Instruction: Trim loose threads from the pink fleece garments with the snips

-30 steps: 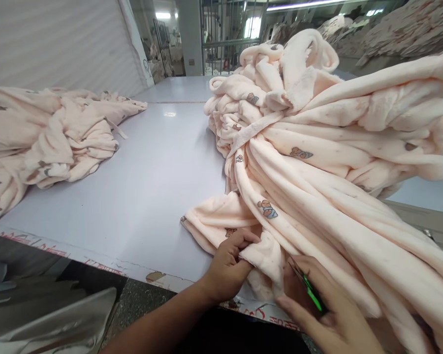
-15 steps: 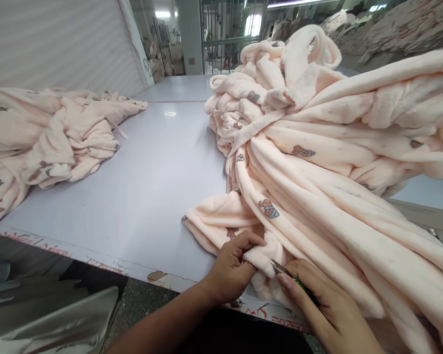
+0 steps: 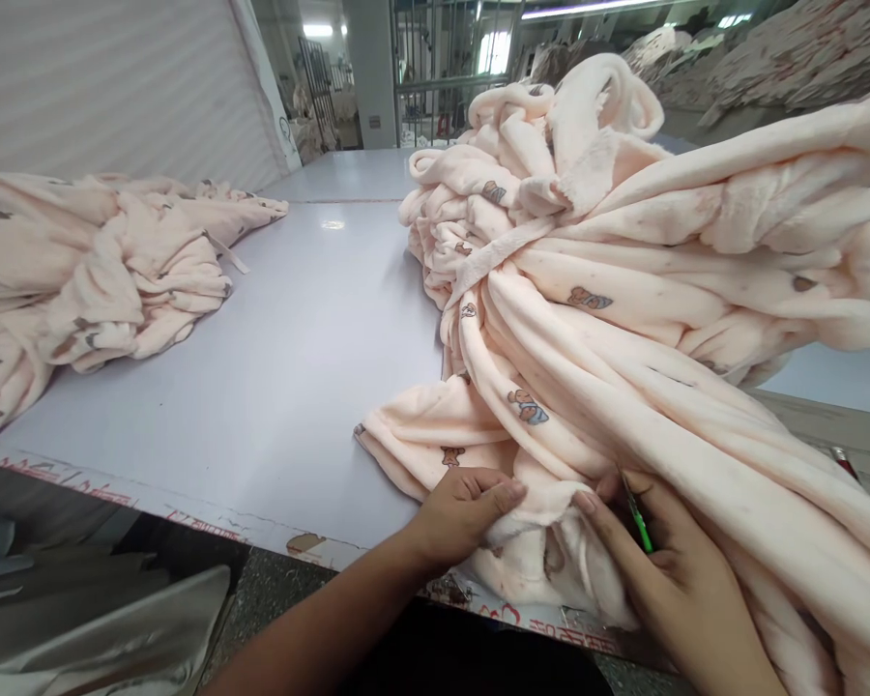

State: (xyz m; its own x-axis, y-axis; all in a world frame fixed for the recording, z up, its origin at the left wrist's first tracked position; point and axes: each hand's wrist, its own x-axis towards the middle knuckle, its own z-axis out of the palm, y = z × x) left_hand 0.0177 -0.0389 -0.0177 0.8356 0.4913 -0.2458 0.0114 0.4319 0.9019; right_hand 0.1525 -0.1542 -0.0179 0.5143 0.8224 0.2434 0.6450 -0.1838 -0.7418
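A large bundle of pale peach plush fabric (image 3: 609, 377) with small bear prints lies on the table, its folds running to the lower right. My left hand (image 3: 464, 512) pinches the fabric's near edge between thumb and fingers. To its right, my right hand (image 3: 667, 561) grips the same edge between thumb and fingertip. Held inside that right hand are small scissors (image 3: 639, 522) with a green handle and thin metal blades, partly hidden by the fingers. Between my hands a short stretch of the edge is raised, with a loose fold hanging below it at the table's front.
Another peach fabric heap (image 3: 130, 280) rests on the left of the pale table (image 3: 290, 387). A red-and-metal item (image 3: 845, 462) lies at the right. Grey material (image 3: 116, 628) sits below the table's front edge. More piled fabric (image 3: 804, 63) is in the back right.
My right hand has shifted right and up, turning the scissors away from the edge, and now pinches the fabric. My left hand has slid slightly along the edge; the lower fold has spread.
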